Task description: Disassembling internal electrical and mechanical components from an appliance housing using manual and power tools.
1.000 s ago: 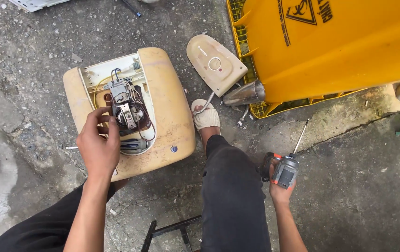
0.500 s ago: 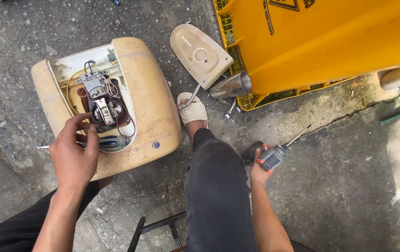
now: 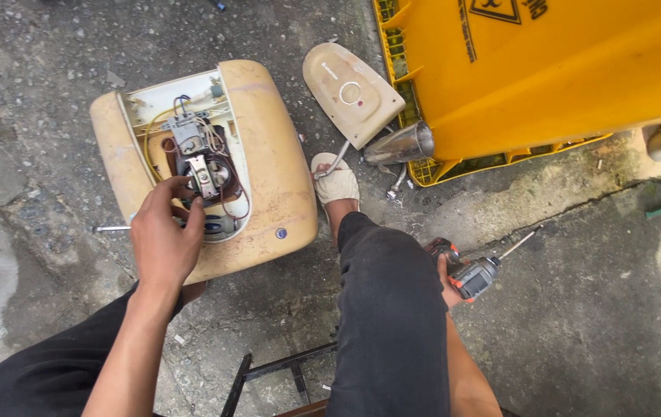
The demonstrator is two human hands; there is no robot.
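Cream casing — left hand inside

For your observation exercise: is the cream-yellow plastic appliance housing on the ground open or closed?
Open. The cream-yellow plastic appliance housing shows exposed wires and metal parts, which the left hand touches; a detached cream cover panel lies beside it.

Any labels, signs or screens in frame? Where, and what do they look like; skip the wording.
Warning marking: top edge, on the big yellow bin; black triangle outline, black lettering beside it.
Round sticker: near edge of the beige appliance casing, right of the left hand; small, blue.
No screens or packages.
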